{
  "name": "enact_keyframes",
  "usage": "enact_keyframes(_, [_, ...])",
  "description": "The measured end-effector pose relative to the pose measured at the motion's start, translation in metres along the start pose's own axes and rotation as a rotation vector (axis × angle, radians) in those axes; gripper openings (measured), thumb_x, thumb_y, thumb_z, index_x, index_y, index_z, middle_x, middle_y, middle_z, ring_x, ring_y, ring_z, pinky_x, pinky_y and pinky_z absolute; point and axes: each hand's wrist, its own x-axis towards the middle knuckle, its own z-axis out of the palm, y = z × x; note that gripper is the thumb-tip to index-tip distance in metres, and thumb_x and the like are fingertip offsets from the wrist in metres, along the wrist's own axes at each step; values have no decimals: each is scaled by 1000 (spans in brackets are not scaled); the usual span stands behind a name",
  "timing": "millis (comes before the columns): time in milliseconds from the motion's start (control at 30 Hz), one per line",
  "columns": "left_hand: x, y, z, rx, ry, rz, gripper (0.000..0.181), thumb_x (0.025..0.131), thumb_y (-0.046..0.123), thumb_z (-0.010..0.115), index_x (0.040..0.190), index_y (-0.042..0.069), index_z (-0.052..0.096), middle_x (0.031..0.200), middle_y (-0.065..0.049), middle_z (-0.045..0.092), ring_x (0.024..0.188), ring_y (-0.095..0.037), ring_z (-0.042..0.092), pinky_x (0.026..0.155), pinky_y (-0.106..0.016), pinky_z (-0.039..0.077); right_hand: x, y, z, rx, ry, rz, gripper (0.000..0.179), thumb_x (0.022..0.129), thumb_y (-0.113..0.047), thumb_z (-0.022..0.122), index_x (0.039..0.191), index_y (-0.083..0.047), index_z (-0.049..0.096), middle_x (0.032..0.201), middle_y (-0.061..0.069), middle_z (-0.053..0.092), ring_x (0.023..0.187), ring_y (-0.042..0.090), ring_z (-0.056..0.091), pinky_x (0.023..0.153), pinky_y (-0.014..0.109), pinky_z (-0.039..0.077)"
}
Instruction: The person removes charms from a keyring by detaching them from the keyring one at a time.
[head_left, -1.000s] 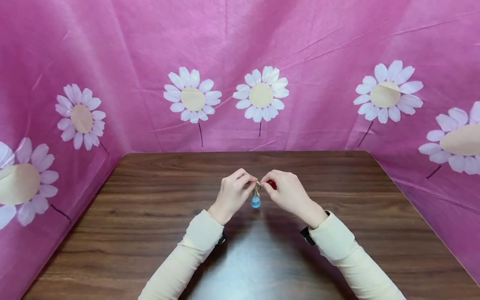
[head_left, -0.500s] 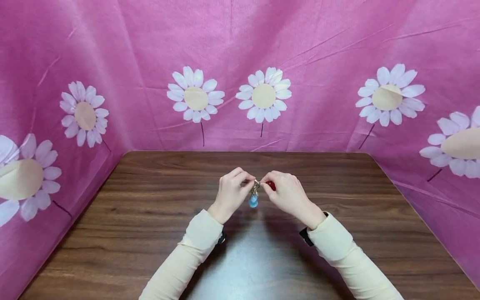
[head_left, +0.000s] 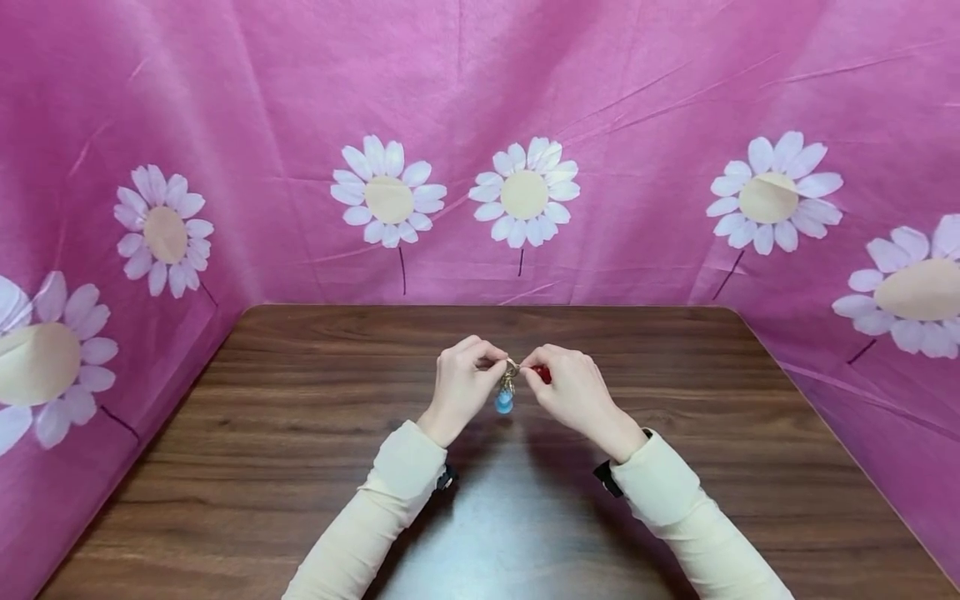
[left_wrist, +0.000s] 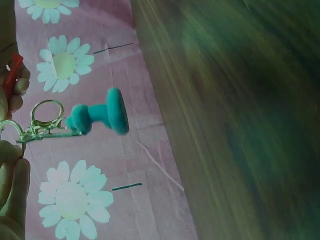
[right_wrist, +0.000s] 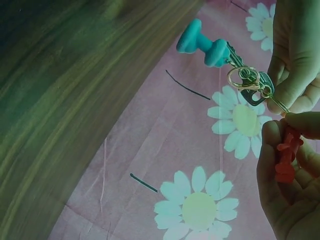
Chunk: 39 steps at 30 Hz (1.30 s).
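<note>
Raised over the table, my left hand pinches a gold key ring between thumb and fingertips. From the ring hang a key, a gold clasp with a loop, and a blue-green charm shaped like a push pin. My right hand is close beside it, its thumb and forefinger at the ring's other side. Within those right fingers lies a small red figure-like charm, partly covered. In the left wrist view the blue-green charm dangles clear of both hands.
A dark wood-grain table spreads beneath the hands. Pink cloth with large white daisies surrounds its back and sides. Both forearms wear cream sleeves, with black bands at the wrists.
The blue-green charm swings a little to the left under the ring. A bit more of the ring shows between the fingertips; both hands stay nearly in place.
</note>
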Motion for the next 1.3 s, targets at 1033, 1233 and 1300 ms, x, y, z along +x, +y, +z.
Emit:
enact_keyframes(1033, [5,20,5,-458,102,-590,7,75,4,70,78,-2,69,74,-16,68,58,-2,57,53,-15,47,5,5,-4,201,42,63,4,80,-10,66,79,-12,68,63,-4,57,57,7,44,52,21,37])
enact_keyframes(1233, [8,34,-11,-447,6,-586,8,75,-3,66,80,-9,63,72,-20,64,59,-5,53,53,-13,42,7,9,2,221,4,107,4,80,-11,66,78,-13,69,64,-6,59,58,6,46,54,20,38])
enact_keyframes(1300, [7,30,-12,-447,-42,-567,9,76,-2,66,82,-8,63,72,-19,63,60,-5,53,53,-14,43,7,10,2,221,-5,118,4,80,-11,65,79,-13,69,64,-5,59,59,7,47,54,21,39])
